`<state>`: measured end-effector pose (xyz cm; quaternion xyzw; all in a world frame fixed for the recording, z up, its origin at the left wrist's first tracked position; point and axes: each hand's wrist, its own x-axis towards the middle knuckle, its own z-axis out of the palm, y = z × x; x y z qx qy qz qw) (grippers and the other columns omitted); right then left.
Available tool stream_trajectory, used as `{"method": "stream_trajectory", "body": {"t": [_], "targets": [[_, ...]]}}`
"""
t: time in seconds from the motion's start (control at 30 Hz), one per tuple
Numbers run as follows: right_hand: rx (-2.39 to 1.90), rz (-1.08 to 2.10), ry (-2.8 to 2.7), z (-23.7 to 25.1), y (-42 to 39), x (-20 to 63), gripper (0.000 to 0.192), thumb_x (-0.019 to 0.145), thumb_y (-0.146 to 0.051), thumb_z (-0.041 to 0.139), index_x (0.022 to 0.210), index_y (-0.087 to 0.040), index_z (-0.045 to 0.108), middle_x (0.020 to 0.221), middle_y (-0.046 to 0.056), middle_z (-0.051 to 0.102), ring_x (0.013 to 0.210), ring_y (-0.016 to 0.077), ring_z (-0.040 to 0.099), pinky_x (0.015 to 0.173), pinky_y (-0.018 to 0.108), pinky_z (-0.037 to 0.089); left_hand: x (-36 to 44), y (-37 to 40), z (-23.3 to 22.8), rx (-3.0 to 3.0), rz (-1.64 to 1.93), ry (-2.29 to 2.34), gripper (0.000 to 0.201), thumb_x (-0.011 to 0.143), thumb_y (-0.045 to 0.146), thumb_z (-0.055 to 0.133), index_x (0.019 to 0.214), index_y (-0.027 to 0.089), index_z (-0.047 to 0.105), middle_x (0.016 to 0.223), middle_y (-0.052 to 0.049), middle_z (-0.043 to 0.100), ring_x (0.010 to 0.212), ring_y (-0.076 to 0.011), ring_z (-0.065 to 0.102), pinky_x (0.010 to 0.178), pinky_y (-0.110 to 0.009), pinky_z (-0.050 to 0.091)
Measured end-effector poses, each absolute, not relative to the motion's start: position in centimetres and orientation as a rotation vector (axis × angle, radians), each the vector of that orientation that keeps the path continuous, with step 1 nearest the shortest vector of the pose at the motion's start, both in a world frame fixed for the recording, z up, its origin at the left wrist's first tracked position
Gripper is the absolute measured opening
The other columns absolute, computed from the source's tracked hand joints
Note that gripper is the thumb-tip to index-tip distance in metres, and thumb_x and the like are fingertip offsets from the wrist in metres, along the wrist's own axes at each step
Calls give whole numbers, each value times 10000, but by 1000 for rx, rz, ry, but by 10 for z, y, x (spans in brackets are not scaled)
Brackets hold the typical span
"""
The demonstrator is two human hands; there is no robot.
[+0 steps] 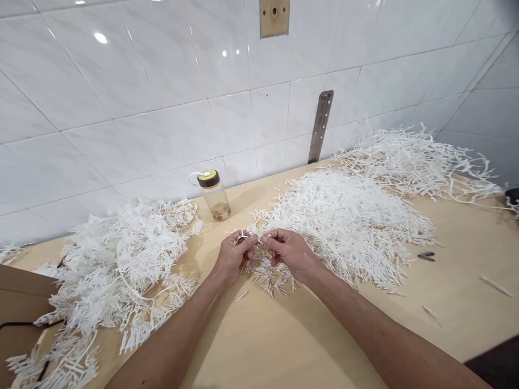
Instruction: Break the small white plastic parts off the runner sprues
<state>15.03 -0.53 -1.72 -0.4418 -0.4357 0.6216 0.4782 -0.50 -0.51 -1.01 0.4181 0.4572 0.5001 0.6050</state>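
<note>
Up close, arms [170, 335]: both bare, reaching in from the bottom edge, their hands meeting near the middle, above the tabletop [251, 351].
Brown panel [24, 294]: at the left edge, a black wire [28, 324] crossing its front.
Left pile [121, 254]: a thick tangle of short white pieces, spreading from the panel toward the wall.
Loose pieces [496, 286]: two lie well out to the right; a shorter one sits just in front of the hands.
Left hand [232, 259]: thumb and forefinger pinch a white strand [243, 234], which curves up over the fingers.
Right hand [292, 254]: thumb and forefinger closed on the strand too, fingertips just beside the other hand's; only a tiny bit of white shows there.
Small heap [270, 275]: white pieces lying below the hands, joining the big pile.
Dark tool [425, 256]: small, two-pronged, lying to the right, near the big pile.
Big pile [344, 216]: short white pieces, broad and dense, right behind the right hand.
Bottle [215, 200]: upright, clear, yellow-and-dark lid, something brownish at the bottom; between the left and big piles.
Far pile [417, 162]: longer white strands, back right.
Metal strip [320, 127]: tilted against the wall [162, 140] of pale tiles.
Plate [274, 19]: tan, high on the tiles.
</note>
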Motion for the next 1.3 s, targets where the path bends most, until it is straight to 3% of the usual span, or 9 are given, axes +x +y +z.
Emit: {"method": "stream_trajectory", "body": {"t": [0.2,0.33,0.57,0.73,0.83,0.97,1.13,1.3], "targets": [[-1128,1507,-1220,-27,-6,147,260,750,-409,725,718,-166,638,561,-57,481,464,85,489,419,231,490,-7,-6,-9,996,1109,1066,380,701,458,790,690,164,549,410,89,379,343,-26,237,348,-176,168],[-1154,1404,-1235,-29,-5,147,239,769,-411,707,779,-177,659,588,-56,508,445,91,522,428,243,499,-3,-9,-9,1037,1138,1183,355,706,465,773,742,166,584,412,87,408,336,-42,286,345,-182,213],[-1358,1255,-1415,-18,-11,146,180,835,-348,617,772,-180,637,612,-32,584,398,105,557,423,232,403,3,-11,-13,1113,1236,1296,324,759,470,705,730,181,562,415,75,456,324,-65,349,350,-193,270],[-1171,693,-1674,-15,-19,141,139,890,-254,543,776,-200,600,729,23,630,649,162,588,621,282,463,1,-7,-18,1092,1266,1254,321,779,464,693,731,194,527,428,82,446,337,-66,339,358,-190,261],[-948,484,-1831,-16,-28,131,183,931,-189,451,786,-204,562,777,43,617,704,166,556,685,293,451,-3,-1,-20,1051,1312,1221,329,755,446,722,709,189,522,464,80,448,379,-64,354,395,-193,295],[-930,533,-1887,-17,-33,126,173,930,-181,441,796,-208,546,784,39,613,692,161,549,670,287,448,-7,2,-18,1172,1341,1224,328,721,429,754,660,169,562,543,40,533,478,-80,456,478,-204,379],[-1268,530,-1624,-8,-15,154,84,895,-238,508,860,-200,574,754,36,644,645,164,588,637,287,456,-5,-2,-18,1201,1289,1265,342,766,493,703,690,179,590,423,71,447,351,-63,343,379,-198,271],[-1424,547,-1488,0,-2,176,78,873,-277,538,889,-205,564,653,4,613,510,143,533,533,273,410,-4,1,-25,1192,1358,1209,355,769,486,710,695,179,548,511,57,514,368,-44,348,378,-190,257]]}}
